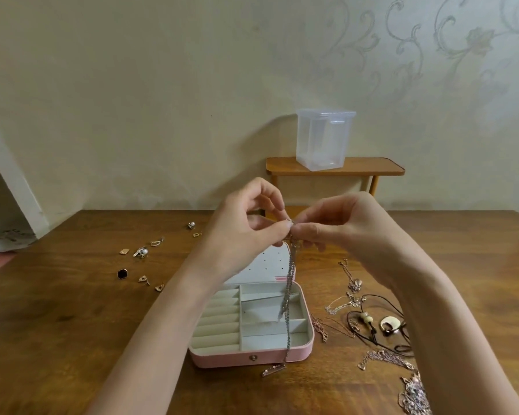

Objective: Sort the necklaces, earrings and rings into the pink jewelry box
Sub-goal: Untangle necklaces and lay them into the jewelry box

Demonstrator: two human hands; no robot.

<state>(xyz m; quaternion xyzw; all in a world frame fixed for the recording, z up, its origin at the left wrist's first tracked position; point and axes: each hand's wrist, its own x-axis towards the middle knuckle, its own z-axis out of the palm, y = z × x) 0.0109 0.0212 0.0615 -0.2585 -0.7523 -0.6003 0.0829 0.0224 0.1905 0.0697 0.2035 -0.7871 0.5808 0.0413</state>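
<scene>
The pink jewelry box (253, 357) lies open on the wooden table, with white ring rolls on its left and white compartments on its right. Above its lid, my left hand (246, 229) and my right hand (336, 226) both pinch the top end of a silver chain necklace (289, 292). The chain hangs down across the box, and its bar pendant reaches the table in front of the box. Several earrings (141, 252) lie scattered left of the box. Several necklaces (372, 322) lie tangled to its right.
A black square ring (122, 274) lies among the earrings on the left. Behind the table a small wooden shelf (369, 166) carries a clear plastic container (324, 139). The wooden table (57, 319) spreads wide to the left.
</scene>
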